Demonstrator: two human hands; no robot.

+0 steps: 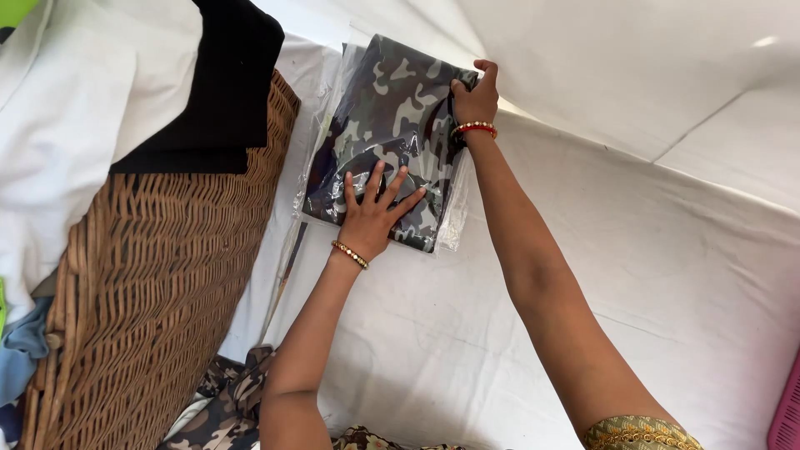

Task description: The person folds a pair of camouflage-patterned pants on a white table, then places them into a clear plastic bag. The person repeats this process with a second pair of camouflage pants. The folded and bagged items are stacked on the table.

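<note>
Here your left hand (372,212) lies flat with its fingers spread, pressing down on the near end of the camouflage garment (392,125), which is folded inside a clear plastic bag (451,225). Your right hand (477,96) pinches the far right corner of that packet, thumb and fingers closed on its edge. The packet rests on the white sheet (633,275), just to the right of the wicker basket (158,283). Black cloth (218,83) and white cloth (75,100) hang over the basket's far rim. More camouflage fabric (229,404) lies at the basket's near right foot.
</note>
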